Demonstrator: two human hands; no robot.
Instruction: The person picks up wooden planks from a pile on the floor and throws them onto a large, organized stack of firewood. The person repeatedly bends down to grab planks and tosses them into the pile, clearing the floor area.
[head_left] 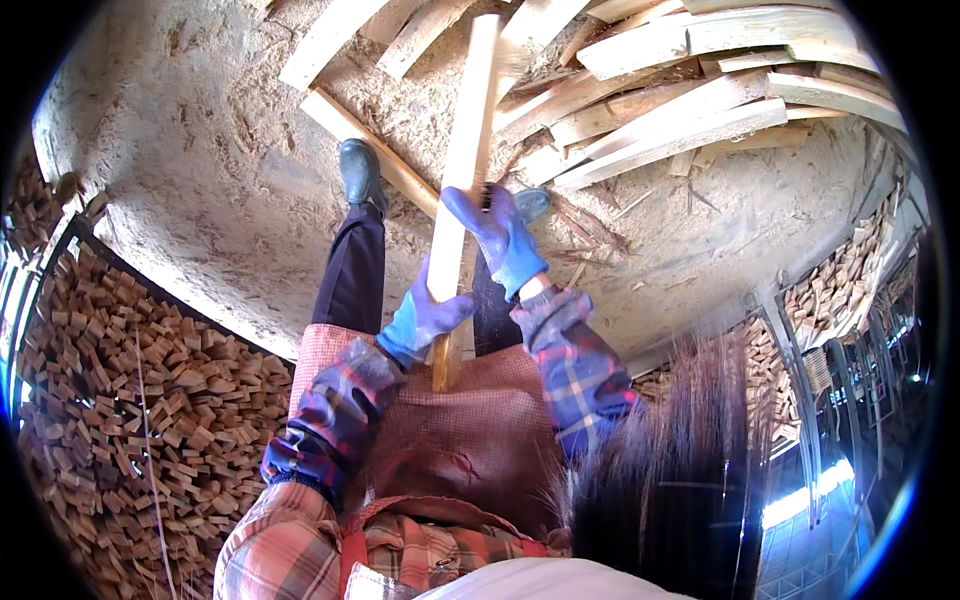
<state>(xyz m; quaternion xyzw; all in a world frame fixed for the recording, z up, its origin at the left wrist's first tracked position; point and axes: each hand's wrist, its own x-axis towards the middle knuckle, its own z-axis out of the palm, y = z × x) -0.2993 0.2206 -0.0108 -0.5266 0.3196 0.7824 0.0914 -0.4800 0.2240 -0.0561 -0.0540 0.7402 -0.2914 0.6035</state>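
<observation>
With both gloved hands, left hand [425,315] and right hand [500,235], clenched on the long wooden slat [465,150], keep it steady above the pile of slats [680,90].

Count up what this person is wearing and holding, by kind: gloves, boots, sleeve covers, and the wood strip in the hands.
Blue gloves: 2, on the left hand and right hand
Teal boots: 2
Plaid sleeve covers: 2
Long wood strip held in both hands: 1
Total: 7
</observation>
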